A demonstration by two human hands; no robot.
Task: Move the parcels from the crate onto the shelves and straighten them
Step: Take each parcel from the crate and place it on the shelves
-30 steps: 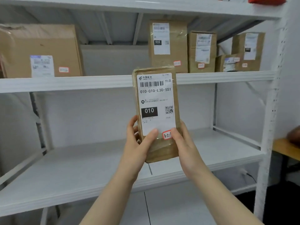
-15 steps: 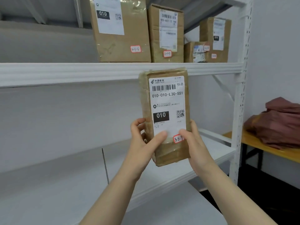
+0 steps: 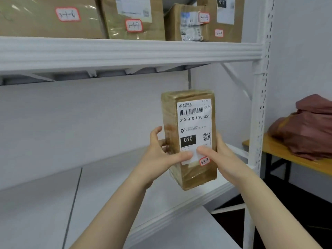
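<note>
A narrow brown parcel (image 3: 190, 169) wrapped in clear tape stands upright in the air over the right end of the white middle shelf (image 3: 111, 187). Its white postal label faces me, with a red-edged sticker reading 3-2-9 at the lower right. My left hand (image 3: 161, 155) grips its left side, thumb across the label. My right hand (image 3: 221, 155) grips its right side, thumb also on the label. The parcel's bottom edge hangs just above the shelf's front lip. The crate is out of view.
Several brown parcels (image 3: 136, 17) with red-edged stickers stand in a row on the upper shelf (image 3: 125, 51). A white perforated upright (image 3: 258, 123) bounds the rack at the right. Beyond it, a yellow-topped table (image 3: 294, 159) carries a reddish cloth bundle (image 3: 305, 128).
My view has shifted right and closer to the rack. The parcel, still held in both hands, has moved right and lower, toward the right end of the middle shelf.
</note>
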